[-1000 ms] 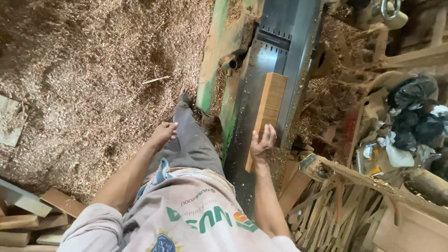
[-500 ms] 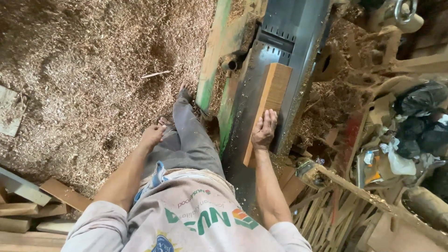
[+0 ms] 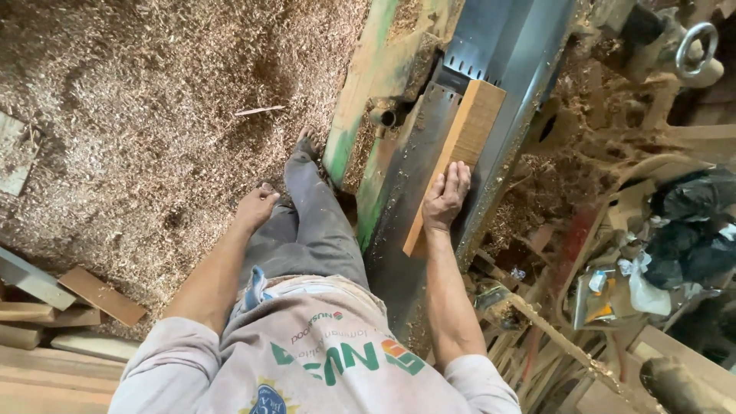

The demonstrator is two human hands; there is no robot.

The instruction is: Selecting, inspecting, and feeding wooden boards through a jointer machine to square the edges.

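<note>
the wooden board (image 3: 464,142) lies flat and lengthwise on the grey metal surface (image 3: 414,176) of a long green-framed planing machine (image 3: 366,84), its far end close to the slotted plate across the bed, its near end toward the person. the right hand (image 3: 446,197) rests palm-down on top of the board's middle stretch, fingers spread flat and pointing up the bed, pressing rather than gripping; most of the board shows beyond the fingertips and a shorter part runs back under the wrist. the left hand (image 3: 256,207) hangs loosely half-curled beside the person's grey trouser leg (image 3: 310,222), holding nothing, well apart from the board. sawdust (image 3: 138,115) covers the floor to the left, with timber offcuts (image 3: 54,303) stacked at the lower left.
</note>
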